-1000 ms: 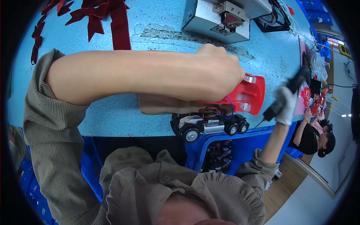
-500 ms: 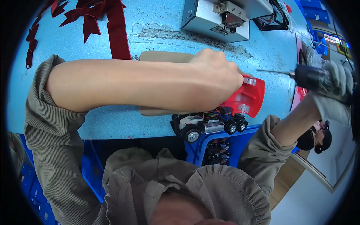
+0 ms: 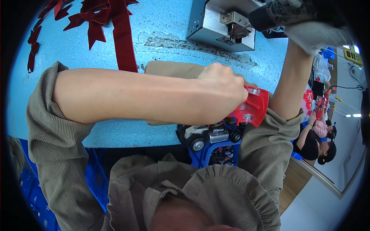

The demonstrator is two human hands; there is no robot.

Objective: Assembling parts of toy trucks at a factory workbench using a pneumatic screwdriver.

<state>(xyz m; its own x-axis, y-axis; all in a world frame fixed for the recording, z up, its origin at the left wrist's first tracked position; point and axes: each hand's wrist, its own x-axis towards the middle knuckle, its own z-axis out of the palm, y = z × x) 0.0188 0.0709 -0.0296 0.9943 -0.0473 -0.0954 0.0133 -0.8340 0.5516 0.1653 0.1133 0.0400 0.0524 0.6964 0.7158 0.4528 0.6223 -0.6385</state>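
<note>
My left hand (image 3: 223, 90) is closed in a fist over a toy truck, gripping its red plastic shell (image 3: 254, 106); the palm and fingertips are hidden. Below the shell shows the truck's open chassis (image 3: 217, 134), with black wheels, a silver tank and thin coloured wires. A folded khaki cloth (image 3: 173, 68) lies under my left forearm and the toy. My right hand (image 3: 320, 36), in a pale work glove, is raised at the upper right with its fingers around a black electric screwdriver (image 3: 266, 17). The tool's bit cannot be made out.
Behind the toy stands a metal box device (image 3: 216, 27) on the speckled blue table (image 3: 169, 23). Dark red velvet bows and ribbon (image 3: 122, 34) lie at the far left. A blue bin (image 3: 208, 156) with dark parts is below the table edge. Other people (image 3: 314, 148) sit at the right.
My right hand has swung up and away with the screwdriver, from the right side to the upper right near the metal device. My left hand keeps hold of the red shell.
</note>
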